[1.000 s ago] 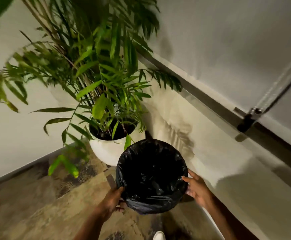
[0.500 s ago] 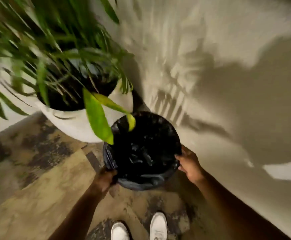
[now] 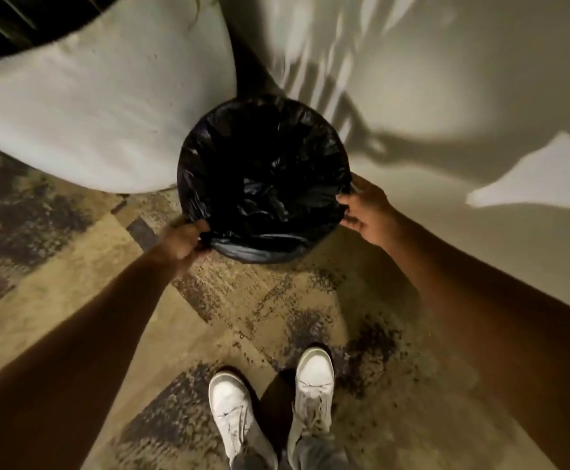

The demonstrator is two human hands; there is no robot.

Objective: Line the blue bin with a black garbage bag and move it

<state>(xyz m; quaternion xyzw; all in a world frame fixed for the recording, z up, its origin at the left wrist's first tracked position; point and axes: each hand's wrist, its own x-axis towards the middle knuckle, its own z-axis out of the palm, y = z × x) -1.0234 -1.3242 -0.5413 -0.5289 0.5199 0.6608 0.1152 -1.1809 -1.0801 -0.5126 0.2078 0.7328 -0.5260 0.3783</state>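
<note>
A round bin stands on the floor in the corner, wholly wrapped in a black garbage bag (image 3: 263,171) that is folded over its rim, so none of the blue shows. My left hand (image 3: 181,244) pinches the bag's folded edge at the near left of the rim. My right hand (image 3: 366,210) grips the rim on the right side, fingers curled over the plastic. Inside the bin the bag is crumpled and dark.
A large white planter (image 3: 100,106) stands right against the bin's left side, with dark soil at the top left. A pale wall (image 3: 463,96) runs behind and to the right. Patterned carpet (image 3: 73,266) covers the floor, and my white shoes (image 3: 270,398) stand just in front.
The view has tilted downward and closer, so the plant leaves have left the frame. The bin now sits lower beside the planter, with both hands kept on its rim.
</note>
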